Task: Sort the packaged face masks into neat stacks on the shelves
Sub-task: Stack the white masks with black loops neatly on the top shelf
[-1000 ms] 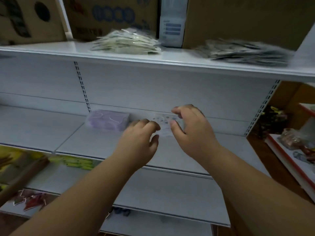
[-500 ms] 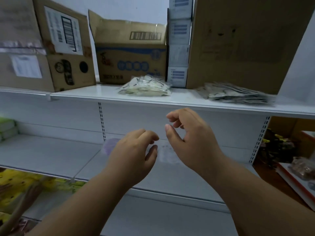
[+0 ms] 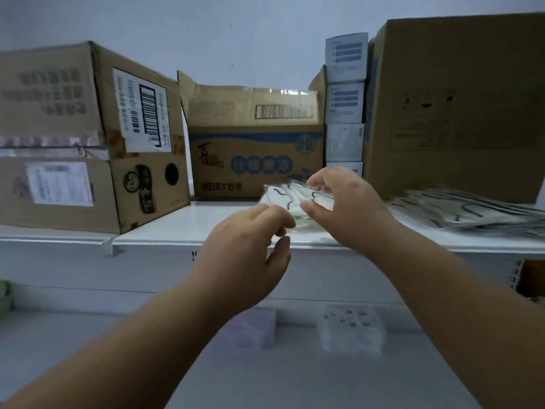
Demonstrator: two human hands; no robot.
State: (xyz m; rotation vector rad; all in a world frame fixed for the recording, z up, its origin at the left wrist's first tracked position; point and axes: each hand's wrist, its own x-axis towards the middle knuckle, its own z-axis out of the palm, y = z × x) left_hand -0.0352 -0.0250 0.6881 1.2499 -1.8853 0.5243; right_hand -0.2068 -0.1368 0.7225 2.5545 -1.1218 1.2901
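Note:
A loose pile of cream packaged masks (image 3: pixel 283 193) lies on the white top shelf (image 3: pixel 182 228). My right hand (image 3: pixel 348 208) is at the pile's right end, with curved fingers above it and the thumb in front; contact is unclear. My left hand (image 3: pixel 247 249) hovers just before the shelf edge, fingers loosely curled, holding nothing. A wider grey pile of packaged masks (image 3: pixel 472 215) is spread out on the same shelf to the right. On the lower shelf (image 3: pixel 88 335) sit a purple mask stack (image 3: pixel 253 329) and a white dotted mask stack (image 3: pixel 351 332), both blurred.
Cardboard boxes line the back of the top shelf: a taped one (image 3: pixel 73 137) at left, an open one with blue print (image 3: pixel 253 154) behind the cream pile, and a large one (image 3: pixel 454 107) at right. Small white-and-blue boxes (image 3: pixel 345 104) are stacked between them.
Both hands rose from the lower shelf, where the white dotted stack now lies alone, up to the top shelf. The view tilted upward, and my right hand has reached the cream pile.

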